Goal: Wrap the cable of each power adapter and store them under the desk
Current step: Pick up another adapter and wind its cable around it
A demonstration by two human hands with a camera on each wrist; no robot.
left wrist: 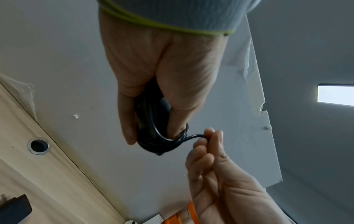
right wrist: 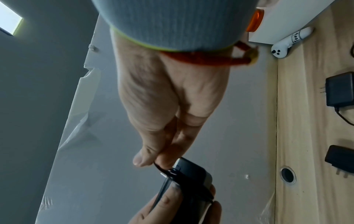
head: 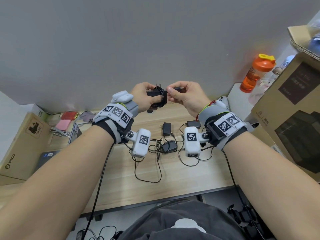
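hands: 2, left hand point(head: 144, 96) and right hand point(head: 186, 95), upper centre of the head view
power adapters: 4 black; held adapter point(head: 155, 93) between the hands, top adapter point(head: 167, 129), middle adapter point(head: 169, 146) and right adapter point(head: 194, 123) on the desk point(head: 121, 179), centre of frame
cardboard boxes: 3; PICO box point(head: 22, 144) at left edge, printed box point(head: 290, 116) at right edge, open box point(head: 302, 38) in upper right corner
bottles: 1, orange bottle point(head: 256, 73), upper right
desk holes: 1, grommet hole point(left wrist: 38, 146), lower left of the left wrist view
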